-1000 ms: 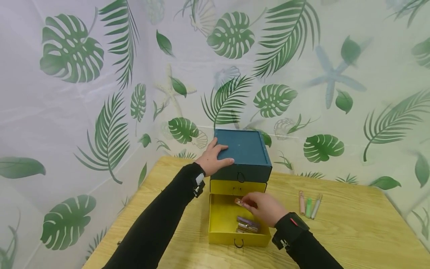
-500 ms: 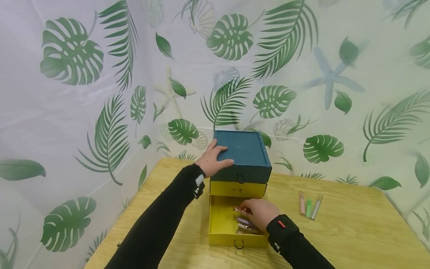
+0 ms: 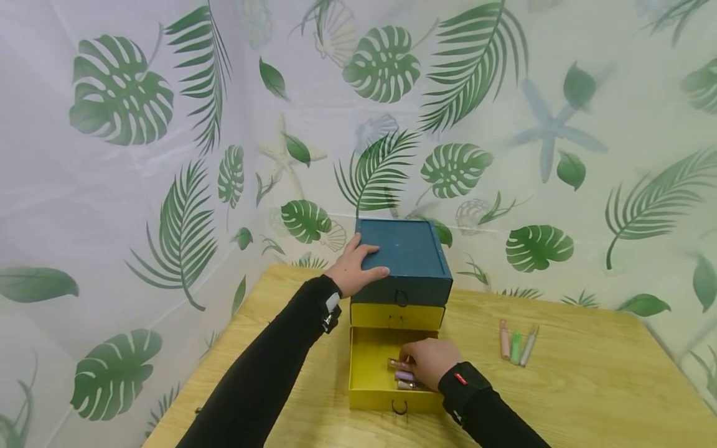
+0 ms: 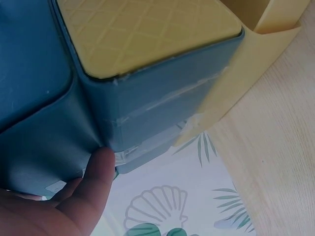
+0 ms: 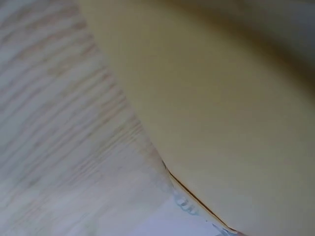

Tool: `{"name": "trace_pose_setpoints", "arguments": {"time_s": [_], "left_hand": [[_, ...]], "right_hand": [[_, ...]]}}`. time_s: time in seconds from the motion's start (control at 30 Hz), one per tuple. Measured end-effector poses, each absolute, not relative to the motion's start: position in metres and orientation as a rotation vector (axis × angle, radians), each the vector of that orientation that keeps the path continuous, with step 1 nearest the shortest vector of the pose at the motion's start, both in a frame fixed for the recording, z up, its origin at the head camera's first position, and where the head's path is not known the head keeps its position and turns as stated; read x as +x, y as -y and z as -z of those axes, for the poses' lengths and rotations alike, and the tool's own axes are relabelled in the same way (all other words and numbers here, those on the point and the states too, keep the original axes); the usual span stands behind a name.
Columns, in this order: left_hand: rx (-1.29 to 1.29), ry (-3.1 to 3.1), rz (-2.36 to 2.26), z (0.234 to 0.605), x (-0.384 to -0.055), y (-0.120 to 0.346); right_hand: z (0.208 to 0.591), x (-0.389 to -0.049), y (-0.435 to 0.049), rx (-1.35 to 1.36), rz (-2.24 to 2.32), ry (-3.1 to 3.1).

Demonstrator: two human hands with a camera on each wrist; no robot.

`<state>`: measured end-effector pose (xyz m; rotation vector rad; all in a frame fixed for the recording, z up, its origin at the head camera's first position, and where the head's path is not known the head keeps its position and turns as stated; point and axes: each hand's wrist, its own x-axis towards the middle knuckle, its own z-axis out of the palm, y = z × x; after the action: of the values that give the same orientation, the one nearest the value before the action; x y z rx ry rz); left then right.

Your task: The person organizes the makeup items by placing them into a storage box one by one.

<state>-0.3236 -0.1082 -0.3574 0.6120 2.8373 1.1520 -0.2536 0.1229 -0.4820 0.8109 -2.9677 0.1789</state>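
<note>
While the left hand point(image 3: 351, 269) lies flat on the box point(image 3: 404, 256), the right hand point(image 3: 428, 363) pinches a pen point(image 3: 396, 363) inside the drawer point(image 3: 366, 361) below.

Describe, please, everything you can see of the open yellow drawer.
The yellow drawer is the lowest of the blue-topped box and stands pulled out over the wooden table. It looks like thin plastic or card, with a small dark ring pull on its front. A few small pens lie inside, where the right hand reaches.

yellow drawer wall point(image 5: 221, 123), wooden table point(image 5: 64, 147)
</note>
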Motion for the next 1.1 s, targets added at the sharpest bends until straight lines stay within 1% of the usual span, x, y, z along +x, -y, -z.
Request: {"name": "trace_pose_setpoints", "arguments": {"time_s": [0.6,0.73,0.87,0.97,1.1], "left_hand": [[0.608,-2.829,-1.160,0.360,-0.326,0.110],[0.609,-2.832,-1.159,0.359,-0.325,0.110],[0.600,-2.835,-1.150,0.359,-0.325,0.109],[0.595,-2.832,-1.150,0.359,-0.325,0.109],[0.598,-2.823,-1.159,0.358,-0.325,0.109]], "right_hand": [[0.480,-0.253,-0.125,0.883,-0.289,2.971],[0.478,-0.256,-0.128,0.879,-0.428,2.998],[0.477,-0.260,-0.138,0.870,-0.682,2.996],[0.472,-0.263,-0.150,0.819,-0.859,2.956],[0.467,-0.265,-0.169,0.725,-0.934,2.906]]}}
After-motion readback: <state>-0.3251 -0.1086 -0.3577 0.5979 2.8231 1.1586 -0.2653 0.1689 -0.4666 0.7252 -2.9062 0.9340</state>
